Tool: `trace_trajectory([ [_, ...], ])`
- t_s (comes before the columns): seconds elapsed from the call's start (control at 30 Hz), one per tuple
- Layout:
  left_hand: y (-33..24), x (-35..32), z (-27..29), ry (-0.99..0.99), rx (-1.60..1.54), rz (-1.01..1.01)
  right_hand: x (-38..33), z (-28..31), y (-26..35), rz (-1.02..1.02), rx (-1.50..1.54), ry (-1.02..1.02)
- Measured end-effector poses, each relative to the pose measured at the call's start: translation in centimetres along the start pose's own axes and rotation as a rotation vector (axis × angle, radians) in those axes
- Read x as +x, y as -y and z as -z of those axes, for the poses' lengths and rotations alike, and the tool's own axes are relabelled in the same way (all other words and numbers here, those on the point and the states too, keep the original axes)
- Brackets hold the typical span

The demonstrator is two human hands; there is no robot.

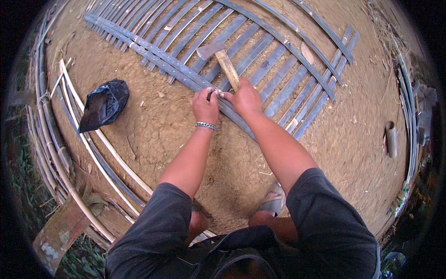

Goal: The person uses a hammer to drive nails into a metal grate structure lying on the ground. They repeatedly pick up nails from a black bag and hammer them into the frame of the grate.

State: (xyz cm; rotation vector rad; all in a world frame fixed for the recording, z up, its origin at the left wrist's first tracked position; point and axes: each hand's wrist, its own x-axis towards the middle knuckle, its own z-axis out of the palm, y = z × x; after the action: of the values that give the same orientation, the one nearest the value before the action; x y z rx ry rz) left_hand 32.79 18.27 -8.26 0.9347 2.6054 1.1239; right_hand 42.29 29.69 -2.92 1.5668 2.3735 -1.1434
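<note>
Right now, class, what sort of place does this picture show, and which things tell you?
Probably an outdoor yard used as a makeshift work area: bare earth underfoot, a slatted frame of what looks like split bamboo lying on it, and a hatchet in the right hand.

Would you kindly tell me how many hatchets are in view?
1: the hatchet in the right hand, gripped by its wooden handle, its head above the slatted bamboo panel. No others show, though some could be hidden.
</note>
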Motion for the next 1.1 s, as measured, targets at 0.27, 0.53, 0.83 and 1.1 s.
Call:
trace_trajectory([
  [0.27, 0.8, -0.7, -0.9, -0.094, 0.188, -0.232, 0.0, -0.5, -0.4, 0.026, -0.009, -0.045],
  [0.53, 1.8, -0.9, -2.0, -0.081, 0.066, -0.266, 0.0, -0.7, -0.4, 0.027, 0.021, -0.056],
  [0.83, 1.9, -0.5, -1.8, -0.058, 0.080, -0.282, 0.3, -0.8, -0.7, 0.102, -0.007, -0.018],
  [1.1, 2.2, -0.6, -1.6, -0.061, 0.030, -0.253, -4.9, 2.4, -4.9, 0.370, 0.241, 0.158],
])
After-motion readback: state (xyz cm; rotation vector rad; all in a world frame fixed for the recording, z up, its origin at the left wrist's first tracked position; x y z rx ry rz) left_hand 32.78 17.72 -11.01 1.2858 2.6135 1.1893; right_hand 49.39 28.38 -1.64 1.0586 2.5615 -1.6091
